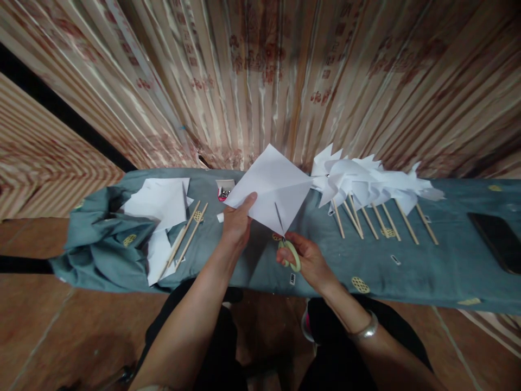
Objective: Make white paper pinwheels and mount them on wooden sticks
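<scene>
My left hand (238, 220) pinches the left side of a white paper square (266, 182), thumb on top, and holds it up with one corner pointing toward me. Faint crease lines cross the sheet. In my right hand (305, 258) is a pair of scissors (292, 256) with pale green handles, my fingers through the loops. The blades reach into the paper from its near corner, one blade showing on top. To the right, several white paper pinwheels (362, 176) on wooden sticks lie in an overlapping row.
Loose white paper sheets (158, 203) and two wooden sticks (185, 236) lie at the left. A small open box of pins (224, 190) stands behind my left hand. A dark phone (496, 239) rests at the right on the green tablecloth (325, 277). A patterned curtain (260, 70) hangs behind.
</scene>
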`<state>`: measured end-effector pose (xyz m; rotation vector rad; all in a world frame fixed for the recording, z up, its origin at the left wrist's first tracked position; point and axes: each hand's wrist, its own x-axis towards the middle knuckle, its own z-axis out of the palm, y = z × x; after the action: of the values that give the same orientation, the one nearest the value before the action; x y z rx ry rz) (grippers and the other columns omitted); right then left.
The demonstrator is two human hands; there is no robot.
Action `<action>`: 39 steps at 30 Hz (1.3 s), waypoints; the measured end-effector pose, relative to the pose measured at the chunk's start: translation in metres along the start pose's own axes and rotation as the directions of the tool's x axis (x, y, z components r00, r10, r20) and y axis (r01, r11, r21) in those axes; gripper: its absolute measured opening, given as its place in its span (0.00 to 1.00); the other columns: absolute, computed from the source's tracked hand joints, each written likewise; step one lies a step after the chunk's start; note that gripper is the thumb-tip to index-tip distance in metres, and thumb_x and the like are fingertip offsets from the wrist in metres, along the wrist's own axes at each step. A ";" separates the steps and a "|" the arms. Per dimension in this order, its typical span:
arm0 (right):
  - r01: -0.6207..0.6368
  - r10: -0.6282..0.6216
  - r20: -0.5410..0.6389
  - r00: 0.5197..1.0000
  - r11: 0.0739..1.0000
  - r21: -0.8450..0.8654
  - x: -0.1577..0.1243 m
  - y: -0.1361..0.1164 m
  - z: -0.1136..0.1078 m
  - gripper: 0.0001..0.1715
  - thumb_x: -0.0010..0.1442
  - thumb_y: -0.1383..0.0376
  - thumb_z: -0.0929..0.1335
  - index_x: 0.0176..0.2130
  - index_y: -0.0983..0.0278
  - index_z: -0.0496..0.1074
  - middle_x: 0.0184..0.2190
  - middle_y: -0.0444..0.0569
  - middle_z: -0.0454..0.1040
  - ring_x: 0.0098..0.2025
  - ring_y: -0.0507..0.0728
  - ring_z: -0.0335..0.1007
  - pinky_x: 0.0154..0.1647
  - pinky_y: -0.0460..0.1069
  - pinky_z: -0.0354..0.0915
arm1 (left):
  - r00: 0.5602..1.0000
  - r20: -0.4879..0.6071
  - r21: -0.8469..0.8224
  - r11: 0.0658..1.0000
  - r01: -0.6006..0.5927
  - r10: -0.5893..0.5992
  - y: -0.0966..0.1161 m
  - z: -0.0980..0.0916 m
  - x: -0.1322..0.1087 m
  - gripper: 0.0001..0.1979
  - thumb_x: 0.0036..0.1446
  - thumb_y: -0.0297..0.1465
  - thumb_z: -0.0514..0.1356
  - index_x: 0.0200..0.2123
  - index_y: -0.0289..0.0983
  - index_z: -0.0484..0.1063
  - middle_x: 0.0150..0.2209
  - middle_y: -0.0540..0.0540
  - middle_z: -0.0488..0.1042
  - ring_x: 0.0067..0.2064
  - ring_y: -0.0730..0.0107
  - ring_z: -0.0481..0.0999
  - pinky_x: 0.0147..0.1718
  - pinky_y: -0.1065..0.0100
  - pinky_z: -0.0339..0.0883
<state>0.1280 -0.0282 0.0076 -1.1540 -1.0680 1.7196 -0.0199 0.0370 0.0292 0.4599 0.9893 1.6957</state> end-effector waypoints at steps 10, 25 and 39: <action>0.063 -0.061 0.029 0.998 0.996 -0.064 0.001 0.001 -0.003 0.29 0.44 0.43 0.75 0.31 0.62 0.68 0.22 0.42 0.74 0.24 0.50 0.69 0.26 0.45 0.64 | 1.000 0.030 0.050 0.999 -0.006 0.005 -0.004 -0.003 -0.001 0.13 0.42 0.29 0.71 0.35 0.39 0.78 0.39 0.47 0.83 0.43 0.59 0.81 0.43 0.64 0.74; 0.045 -0.045 0.005 0.999 0.998 -0.047 0.001 -0.003 0.000 0.30 0.42 0.44 0.76 0.34 0.63 0.71 0.22 0.41 0.74 0.23 0.50 0.68 0.25 0.46 0.64 | 0.999 0.032 0.075 0.997 0.018 -0.020 -0.005 -0.003 -0.004 0.12 0.42 0.29 0.71 0.34 0.41 0.79 0.39 0.48 0.83 0.45 0.57 0.81 0.44 0.62 0.73; 0.068 -0.068 0.008 0.998 0.994 -0.082 0.002 0.001 -0.002 0.27 0.45 0.45 0.75 0.35 0.62 0.71 0.22 0.42 0.75 0.24 0.51 0.69 0.26 0.46 0.65 | 0.999 0.010 0.043 0.999 0.034 -0.034 -0.005 -0.003 -0.006 0.12 0.40 0.27 0.72 0.33 0.39 0.80 0.35 0.48 0.83 0.38 0.62 0.81 0.40 0.65 0.72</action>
<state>0.1290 -0.0267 0.0061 -1.1516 -1.1774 1.6396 -0.0169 0.0308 0.0247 0.4772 1.0219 1.6429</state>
